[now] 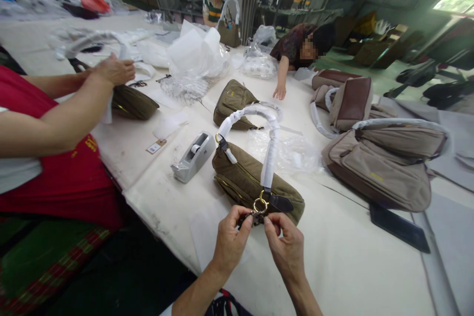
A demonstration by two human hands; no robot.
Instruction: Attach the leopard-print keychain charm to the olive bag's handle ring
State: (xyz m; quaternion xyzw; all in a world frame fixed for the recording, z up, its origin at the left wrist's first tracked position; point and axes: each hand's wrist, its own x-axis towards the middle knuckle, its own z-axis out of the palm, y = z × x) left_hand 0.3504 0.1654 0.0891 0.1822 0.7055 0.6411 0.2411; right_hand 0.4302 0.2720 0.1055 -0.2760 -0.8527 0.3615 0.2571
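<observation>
An olive-green handbag (255,173) lies on the table in front of me, its looped handle (271,153) wrapped in white paper. Gold rings (260,203) join the handle to a black leather tab (281,203) at the near end. Just below the rings, my left hand (230,239) pinches a small dark chain-like piece (256,217) between thumb and fingers. My right hand (288,239) pinches the other side of that piece. Fingertips partly hide it, so its exact shape is unclear.
A grey tape dispenser (194,157) stands left of the bag. Another olive bag (233,101) lies behind it, and taupe bags (377,173) are at the right. A co-worker's arms (74,94) handle a bag at left; two more people are across the table (348,261).
</observation>
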